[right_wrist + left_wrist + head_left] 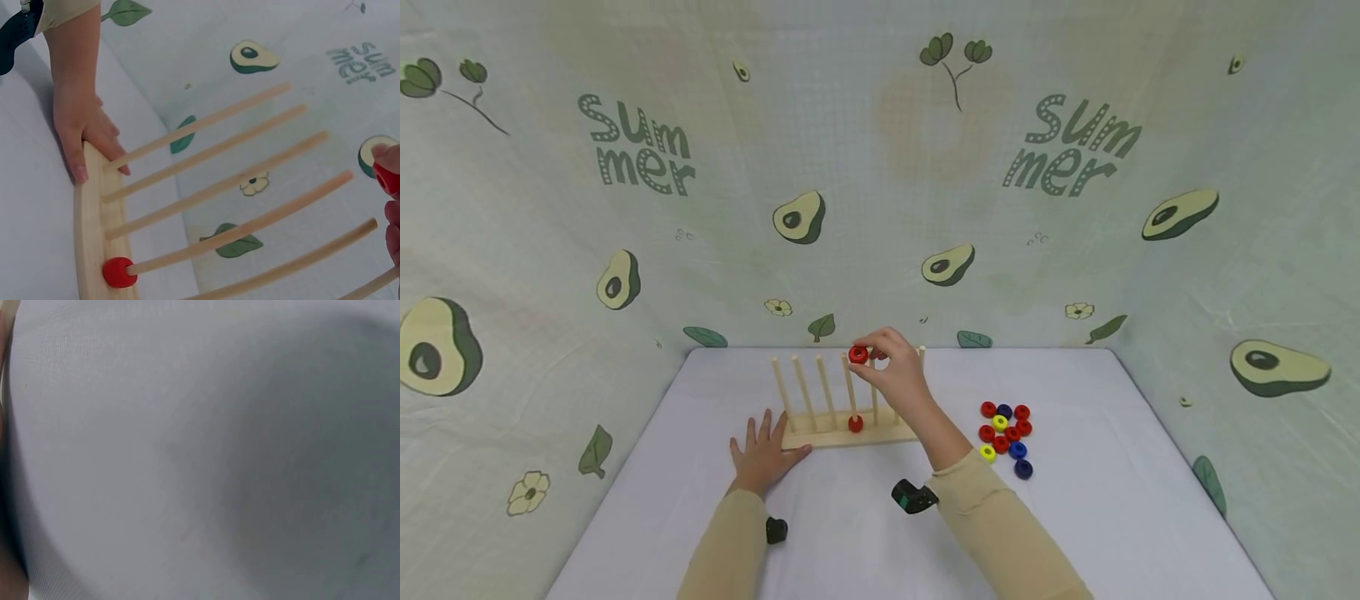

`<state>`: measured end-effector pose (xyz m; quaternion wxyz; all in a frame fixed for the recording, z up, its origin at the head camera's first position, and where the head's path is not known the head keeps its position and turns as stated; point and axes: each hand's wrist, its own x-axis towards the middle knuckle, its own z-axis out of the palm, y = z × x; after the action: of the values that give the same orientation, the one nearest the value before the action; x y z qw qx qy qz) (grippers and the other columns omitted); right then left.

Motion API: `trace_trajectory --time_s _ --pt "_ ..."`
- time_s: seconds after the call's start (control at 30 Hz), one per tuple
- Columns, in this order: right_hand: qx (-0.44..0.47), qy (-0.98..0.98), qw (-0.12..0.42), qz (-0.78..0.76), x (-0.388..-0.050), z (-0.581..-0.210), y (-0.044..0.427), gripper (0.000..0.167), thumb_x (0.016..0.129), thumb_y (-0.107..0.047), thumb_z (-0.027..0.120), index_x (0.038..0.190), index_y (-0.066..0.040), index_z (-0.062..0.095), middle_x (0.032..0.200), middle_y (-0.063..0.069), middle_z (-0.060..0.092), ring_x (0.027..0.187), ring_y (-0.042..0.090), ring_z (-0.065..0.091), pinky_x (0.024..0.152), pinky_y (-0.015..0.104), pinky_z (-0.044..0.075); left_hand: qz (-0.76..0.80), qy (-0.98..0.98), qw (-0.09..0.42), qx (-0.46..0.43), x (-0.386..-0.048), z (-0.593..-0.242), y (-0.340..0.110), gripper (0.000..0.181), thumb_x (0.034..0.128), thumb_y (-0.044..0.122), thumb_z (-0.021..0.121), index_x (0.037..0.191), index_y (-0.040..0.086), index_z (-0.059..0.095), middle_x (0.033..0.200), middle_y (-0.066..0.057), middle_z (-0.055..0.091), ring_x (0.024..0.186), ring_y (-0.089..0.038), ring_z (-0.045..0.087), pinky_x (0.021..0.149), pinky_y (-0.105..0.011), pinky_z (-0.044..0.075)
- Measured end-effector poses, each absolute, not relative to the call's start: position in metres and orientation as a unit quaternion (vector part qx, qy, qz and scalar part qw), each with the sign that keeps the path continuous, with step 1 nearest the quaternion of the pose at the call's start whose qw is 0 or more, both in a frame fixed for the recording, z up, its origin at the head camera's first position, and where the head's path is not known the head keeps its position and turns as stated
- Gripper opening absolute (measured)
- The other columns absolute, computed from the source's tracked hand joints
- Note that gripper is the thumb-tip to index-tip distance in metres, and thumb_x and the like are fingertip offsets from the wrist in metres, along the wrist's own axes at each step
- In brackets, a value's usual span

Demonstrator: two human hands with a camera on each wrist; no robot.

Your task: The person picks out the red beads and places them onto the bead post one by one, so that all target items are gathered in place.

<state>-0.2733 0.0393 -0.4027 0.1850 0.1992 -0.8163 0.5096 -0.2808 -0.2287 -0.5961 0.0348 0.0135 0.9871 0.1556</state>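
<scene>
A wooden base [820, 438] with several upright pegs stands near the back of the table. One red bead [855, 424] sits at the bottom of a middle peg; the right wrist view shows this red bead [119, 272] too. My right hand [898, 375] pinches another red bead [858, 355] between thumb and fingers, level with the peg tops and close beside one. In the right wrist view, that held bead [387, 179] is apart from the pegs. With fingers spread, my left hand [762, 458] rests at the left end of the base; in the left wrist view only its edge shows.
Right of the base lie several loose beads: red [1001, 444], yellow [987, 452], blue [1017, 450] and dark blue [1023, 469]. A patterned cloth [865, 167] hangs behind and at both sides of the white table [850, 517].
</scene>
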Motion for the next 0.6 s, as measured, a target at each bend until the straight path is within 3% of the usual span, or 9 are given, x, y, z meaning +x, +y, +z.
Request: trace_trajectory --time_s 0.13,0.37,0.6 --pt "0.188 -0.819 0.178 0.512 -0.2762 -0.4052 0.0368 0.031 0.079 -0.012 0.082 0.108 -0.006 0.073 0.1 -0.001 0.061 0.081 0.019 0.055 0.072 0.037 0.049 0.163 0.986 0.027 0.017 -0.2795 -0.5956 -0.2284 0.104 0.0797 0.081 0.048 0.153 0.01 0.029 0.159 -0.024 0.014 0.143 -0.051 0.002 0.102 -0.075 -0.005" --pt "0.174 -0.818 0.194 0.512 -0.2791 -0.4086 0.0335 0.03 0.078 -0.015 0.084 0.106 -0.009 0.074 0.1 -0.004 0.064 0.077 0.019 0.051 0.063 0.027 0.04 0.166 0.985 0.037 0.016 -0.2797 -0.5945 -0.2297 0.102 0.082 0.077 0.05 0.155 0.011 0.024 0.16 -0.022 0.01 0.143 -0.049 -0.003 0.103 -0.073 -0.008" --pt "0.173 -0.823 0.213 0.497 -0.2805 -0.4109 0.0298 0.028 0.077 -0.014 0.084 0.104 -0.012 0.075 0.101 -0.006 0.067 0.075 0.02 0.053 0.064 0.027 0.042 0.156 0.987 0.033 0.015 -0.2795 -0.5936 -0.2281 0.102 0.0811 0.078 0.05 0.154 0.011 0.027 0.159 -0.023 0.013 0.143 -0.049 0.0 0.103 -0.074 -0.005"
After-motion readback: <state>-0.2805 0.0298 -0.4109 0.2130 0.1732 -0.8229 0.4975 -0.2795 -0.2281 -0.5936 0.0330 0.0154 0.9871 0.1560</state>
